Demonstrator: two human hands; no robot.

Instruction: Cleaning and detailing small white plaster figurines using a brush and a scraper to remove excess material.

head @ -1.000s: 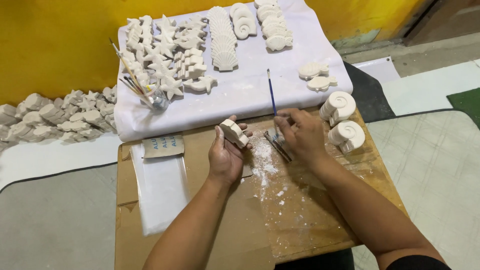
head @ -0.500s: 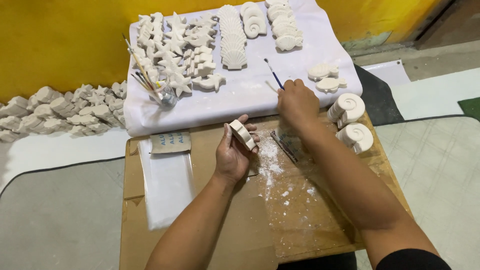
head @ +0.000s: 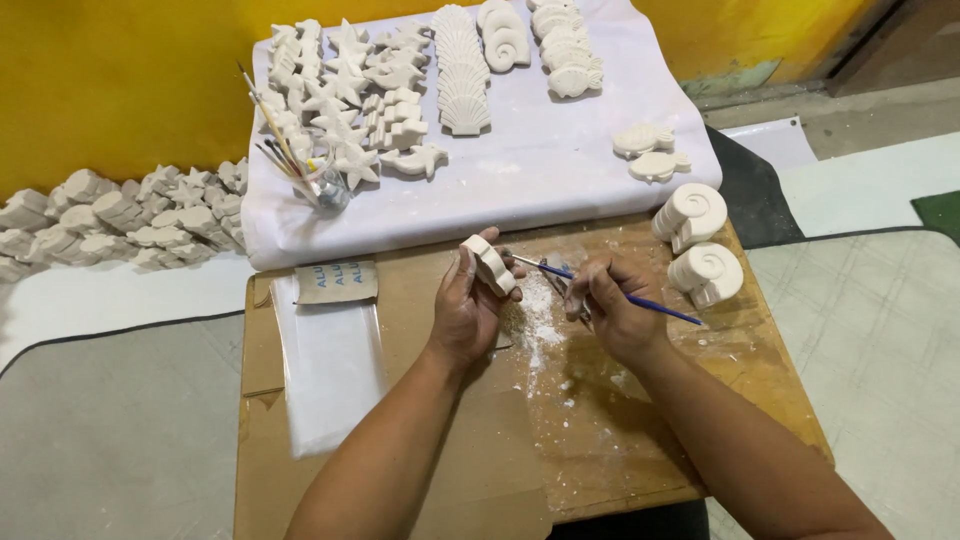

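My left hand [head: 468, 305] holds a small white plaster figure [head: 488, 264] on edge above the cardboard-covered board [head: 400, 440]. My right hand [head: 618, 305] grips a thin blue-handled brush [head: 640, 301], and its tip points left at the figure. White plaster dust [head: 535, 318] lies on the board below both hands. Two snail-shell plaster figures [head: 698, 245] stand just right of my right hand.
A white cloth [head: 560, 170] behind the board carries rows of several plaster stars, shells and fish, plus a glass jar of brushes [head: 322, 178]. More plaster pieces [head: 110, 215] are piled along the yellow wall at left. A clear plastic bag [head: 328, 365] lies on the board's left side.
My right hand came back from the cloth with the blue brush and brought its tip to the figure. My left hand stayed holding the figure, and the view shifted down slightly.
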